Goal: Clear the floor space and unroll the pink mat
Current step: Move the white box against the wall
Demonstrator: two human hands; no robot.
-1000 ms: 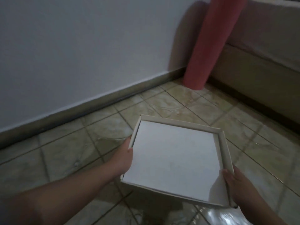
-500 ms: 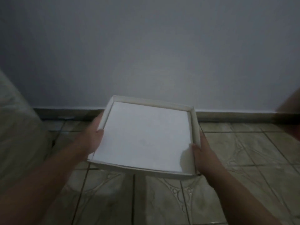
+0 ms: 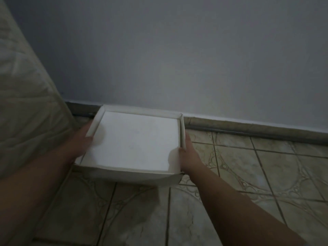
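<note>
A shallow white cardboard box (image 3: 134, 139) with a raised rim is held low over the tiled floor, close to the wall's skirting. My left hand (image 3: 79, 141) grips its left side, fingers under the rim. My right hand (image 3: 188, 153) grips its right side, thumb on the rim. The box's far edge nearly reaches the skirting; I cannot tell whether its bottom touches the floor. The pink mat is out of view.
A pale quilted mattress or cushion (image 3: 26, 96) leans on the left, right beside the box. A grey wall (image 3: 177, 50) with a dark skirting board (image 3: 248, 130) runs across. Patterned beige floor tiles (image 3: 248, 174) spread to the right and front.
The view has swung left from the rolled pink mat in the corner to this wall stretch. The box, held in both hands, has gone lower and nearer the skirting, next to the mattress.
</note>
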